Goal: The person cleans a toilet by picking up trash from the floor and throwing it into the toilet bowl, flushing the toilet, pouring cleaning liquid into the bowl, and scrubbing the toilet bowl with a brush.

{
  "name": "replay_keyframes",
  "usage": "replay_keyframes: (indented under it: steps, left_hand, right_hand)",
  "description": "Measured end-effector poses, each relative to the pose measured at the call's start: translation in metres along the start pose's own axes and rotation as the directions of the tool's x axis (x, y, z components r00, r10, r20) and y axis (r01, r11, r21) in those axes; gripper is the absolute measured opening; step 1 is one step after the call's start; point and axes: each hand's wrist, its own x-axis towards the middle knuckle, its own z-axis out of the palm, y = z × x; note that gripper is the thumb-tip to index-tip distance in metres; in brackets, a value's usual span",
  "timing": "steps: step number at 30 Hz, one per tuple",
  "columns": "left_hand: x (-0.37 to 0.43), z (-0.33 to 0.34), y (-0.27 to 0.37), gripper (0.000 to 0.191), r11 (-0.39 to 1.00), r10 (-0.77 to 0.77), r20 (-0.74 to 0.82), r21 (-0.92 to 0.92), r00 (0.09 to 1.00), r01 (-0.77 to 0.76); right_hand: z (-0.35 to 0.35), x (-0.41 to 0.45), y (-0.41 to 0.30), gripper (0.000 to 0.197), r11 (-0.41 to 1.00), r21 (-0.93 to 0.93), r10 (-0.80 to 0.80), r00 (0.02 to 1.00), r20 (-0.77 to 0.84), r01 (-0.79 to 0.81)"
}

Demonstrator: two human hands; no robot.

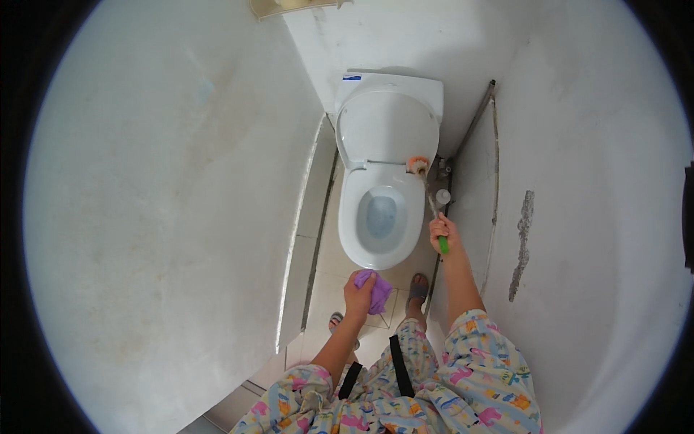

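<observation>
A white toilet [347, 217] stands before me with its lid [387, 125] raised against the tank [396, 81]. Bluish water [381, 217] lies in the bowl. My right hand [444, 232] grips a toilet brush by its handle [444, 245], whose end is green. The orange-and-white brush head [417, 165] is at the right hinge, where the lid meets the seat. My left hand [359, 295] holds a crumpled purple cloth or bag [381, 293] just in front of the toilet's front rim; the material cannot be told.
Walls stand close on the left [190, 217] and right [574, 163]. A small white bottle or container [442, 197] and a valve [444, 168] sit between the toilet and the right wall. Above left, a beige shelf [293, 7] juts out. My slippered feet [418, 287] are on the tiled floor [331, 260].
</observation>
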Motion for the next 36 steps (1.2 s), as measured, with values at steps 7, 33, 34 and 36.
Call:
replay_keyframes:
  steps: [7, 33, 34, 36]
  left_hand:
    - [-0.003, -0.012, 0.017, 0.023, 0.998, 0.061, -0.032, 0.023, 0.998, -0.06]
    - [-0.014, 0.005, 0.039, 0.02, 0.987, 0.143, 0.007, -0.078, 0.99, -0.142]
    - [-0.016, 0.003, 0.043, 0.019, 0.988, 0.147, 0.004, -0.05, 0.989, -0.147]
    - [-0.014, 0.001, 0.039, 0.019, 0.984, 0.156, 0.006, -0.089, 0.988, -0.155]
  right_hand:
    - [0.018, -0.028, 0.071, 0.021, 0.811, -0.523, -0.296, 0.955, 0.02, 0.263]
    - [0.09, -0.007, 0.166, 0.045, -0.051, -0.969, -0.415, 0.877, 0.242, 0.243]
    - [0.089, -0.017, 0.16, 0.045, 0.011, -0.962, -0.408, 0.879, 0.246, 0.274]
    - [0.084, -0.036, 0.153, 0.044, 0.072, -0.952, -0.397, 0.884, 0.247, 0.299]
